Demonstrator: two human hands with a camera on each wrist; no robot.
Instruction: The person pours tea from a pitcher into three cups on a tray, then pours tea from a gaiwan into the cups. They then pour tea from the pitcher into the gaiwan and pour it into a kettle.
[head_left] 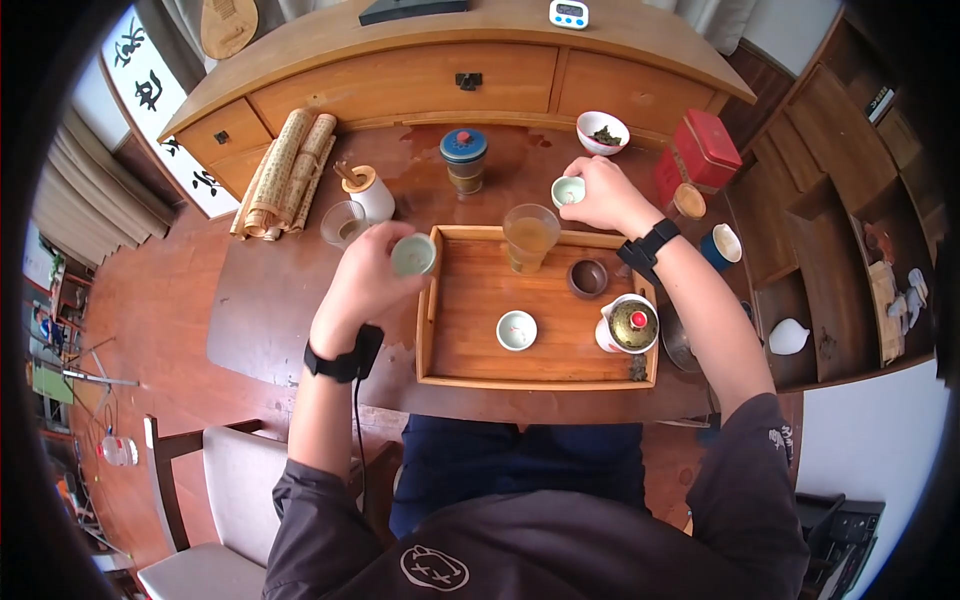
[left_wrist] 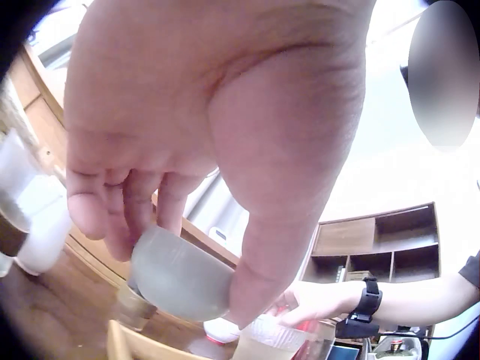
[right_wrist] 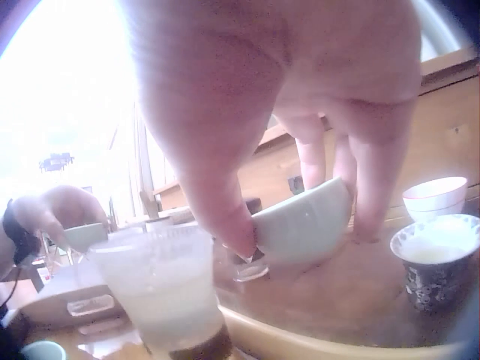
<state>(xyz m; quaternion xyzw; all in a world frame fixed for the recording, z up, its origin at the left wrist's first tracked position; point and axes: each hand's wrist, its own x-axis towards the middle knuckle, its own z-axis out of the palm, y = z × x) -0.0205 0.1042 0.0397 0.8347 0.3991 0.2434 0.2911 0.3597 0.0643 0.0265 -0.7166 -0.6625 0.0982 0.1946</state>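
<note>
My left hand point(head_left: 370, 280) pinches a small pale green teacup point(head_left: 414, 256) between thumb and fingers, over the tray's left edge. In the left wrist view this teacup point(left_wrist: 182, 274) hangs tilted from the fingertips. Beyond the tray's far edge, my right hand point(head_left: 612, 203) grips a second pale green teacup point(head_left: 567, 191) by its rim, tilted in the right wrist view. A third teacup point(head_left: 516, 330) sits on the wooden tray point(head_left: 465, 290). Between the hands stands a clear pitcher point(head_left: 530, 236) partly filled with amber liquid.
The tray also bears a brown cup point(head_left: 587, 278) and a lidded white pot point(head_left: 628, 325). Around it stand a blue-lidded jar point(head_left: 464, 160), a white bowl with dark leaves point(head_left: 602, 132), a red tin point(head_left: 700, 152), a white canister point(head_left: 370, 196) and rolled bamboo slips point(head_left: 288, 172).
</note>
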